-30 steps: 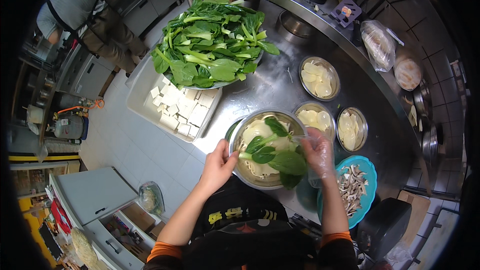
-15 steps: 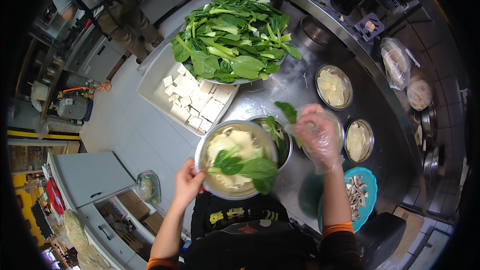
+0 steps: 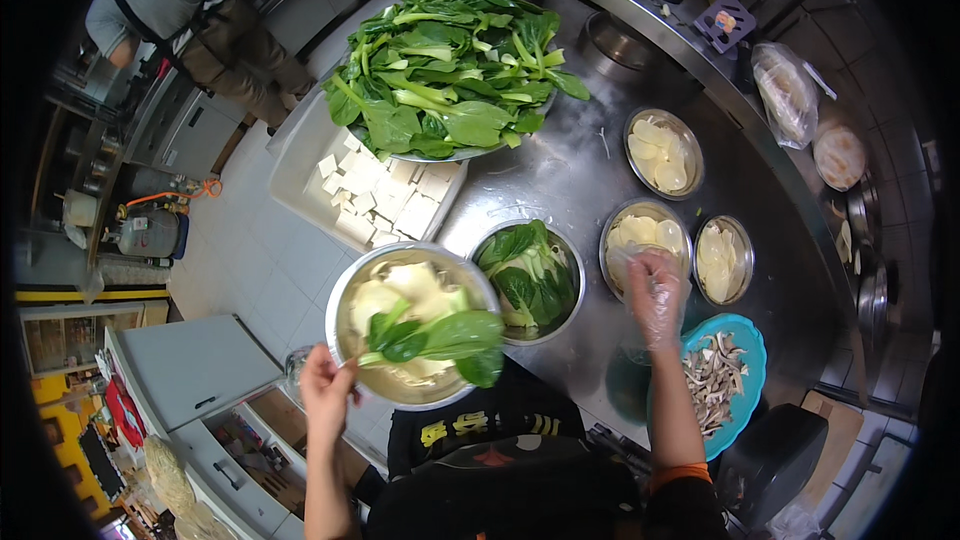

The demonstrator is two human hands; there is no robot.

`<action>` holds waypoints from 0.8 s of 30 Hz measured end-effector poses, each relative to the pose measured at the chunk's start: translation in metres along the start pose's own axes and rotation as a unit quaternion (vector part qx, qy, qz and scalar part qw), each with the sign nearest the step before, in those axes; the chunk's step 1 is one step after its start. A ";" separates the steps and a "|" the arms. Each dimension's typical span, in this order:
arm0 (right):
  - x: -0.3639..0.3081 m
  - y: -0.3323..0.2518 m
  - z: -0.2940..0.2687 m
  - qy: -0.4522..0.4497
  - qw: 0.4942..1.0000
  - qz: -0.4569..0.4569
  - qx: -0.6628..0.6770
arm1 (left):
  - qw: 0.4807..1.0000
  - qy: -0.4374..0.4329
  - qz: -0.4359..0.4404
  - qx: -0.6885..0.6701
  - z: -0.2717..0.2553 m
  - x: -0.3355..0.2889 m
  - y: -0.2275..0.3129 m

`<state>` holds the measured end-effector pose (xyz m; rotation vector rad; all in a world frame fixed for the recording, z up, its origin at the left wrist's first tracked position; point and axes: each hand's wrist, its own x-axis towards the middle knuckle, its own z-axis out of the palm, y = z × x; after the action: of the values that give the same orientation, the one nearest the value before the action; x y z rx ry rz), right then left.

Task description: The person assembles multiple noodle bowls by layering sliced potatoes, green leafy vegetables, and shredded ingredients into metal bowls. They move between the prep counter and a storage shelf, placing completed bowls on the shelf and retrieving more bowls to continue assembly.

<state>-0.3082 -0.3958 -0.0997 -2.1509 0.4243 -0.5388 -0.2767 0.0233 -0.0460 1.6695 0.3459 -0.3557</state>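
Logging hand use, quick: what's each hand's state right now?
Left hand: holding the metal bowl by its rim.
Right hand: curled at the pale slices; cannot tell whether it holds any.

Greens (image 3: 458, 334) in bowl (image 3: 345, 310) (perhaps tilted)

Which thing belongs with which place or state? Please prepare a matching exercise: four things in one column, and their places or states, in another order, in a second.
Column 1
1. Round steel bowl with green leaves over pale pieces
2. Turquoise plastic basin with wavy rim
3. Whitish rectangular plastic tub
4. Right hand

Column 2
A. Contains grey-and-white chopped strips
B. Gloved in clear plastic, at a smaller steel bowl of pale slices
C. Held at its edge by the bare left hand
D. Contains white cubes

Pairs: 1-C, 2-A, 3-D, 4-B
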 end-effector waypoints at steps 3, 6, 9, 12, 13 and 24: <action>0.003 0.005 -0.017 0.033 0.999 -0.005 -0.041 | 0.992 -0.076 -0.022 -0.102 0.057 0.018 -0.017; 0.008 0.006 -0.018 0.050 0.998 0.016 -0.036 | 0.986 -0.126 -0.051 -0.097 0.109 0.045 -0.039; 0.017 -0.001 -0.013 0.058 0.998 0.004 -0.027 | 0.981 -0.169 -0.064 -0.075 0.135 0.067 -0.061; 0.035 -0.022 -0.005 0.030 0.999 -0.016 -0.001 | 0.981 -0.170 -0.080 -0.039 0.138 0.076 -0.076; 0.048 -0.033 -0.001 0.015 1.000 -0.012 0.015 | 0.982 -0.162 -0.086 -0.038 0.138 0.079 -0.079; 0.190 -0.158 0.133 -0.194 0.923 -0.267 -0.198 | 0.980 -0.182 -0.068 -0.039 0.148 0.064 -0.056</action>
<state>-0.0604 -0.3069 -0.0004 -2.7024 -0.3156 -0.3152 -0.2471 -0.1155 -0.1416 1.4725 0.1973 -0.7285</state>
